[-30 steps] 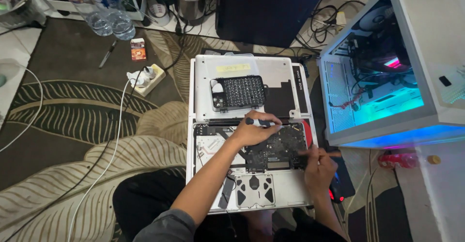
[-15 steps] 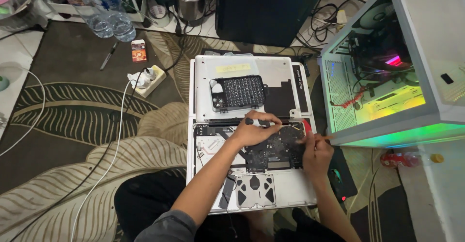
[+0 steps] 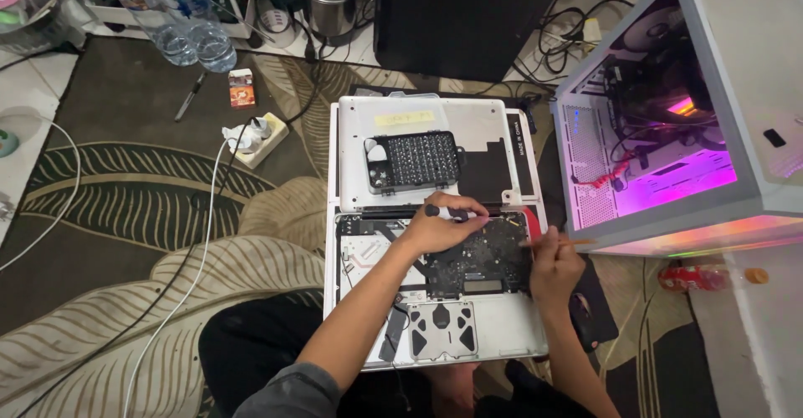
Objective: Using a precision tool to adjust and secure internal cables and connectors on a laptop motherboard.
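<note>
An opened white laptop (image 3: pixel 510 322) lies in front of me with its dark logic board (image 3: pixel 481 259) exposed. My left hand (image 3: pixel 439 227) rests over the board's upper edge and grips a black-handled screwdriver (image 3: pixel 447 212) that lies sideways. At the board's right edge, my right hand (image 3: pixel 556 266) pinches a thin stick-like tool (image 3: pixel 559 241). Above the laptop lies its removed white cover (image 3: pixel 401 121), with a black case of screwdriver bits (image 3: pixel 414 160) on it.
A white glass-sided computer case (image 3: pixel 736 92) glowing pink stands at the right, with a black tower (image 3: pixel 468 17) behind. A power strip (image 3: pixel 255 138) with cables, water bottles (image 3: pixel 196 38) and a metal pot (image 3: pixel 330 0) sit on the patterned rug (image 3: pixel 125 217). A red bottle (image 3: pixel 698 277) lies at the right.
My right hand has moved up along the laptop's right side to the board's upper right edge. The computer case light went from blue through green to pink. My left hand stayed put.
</note>
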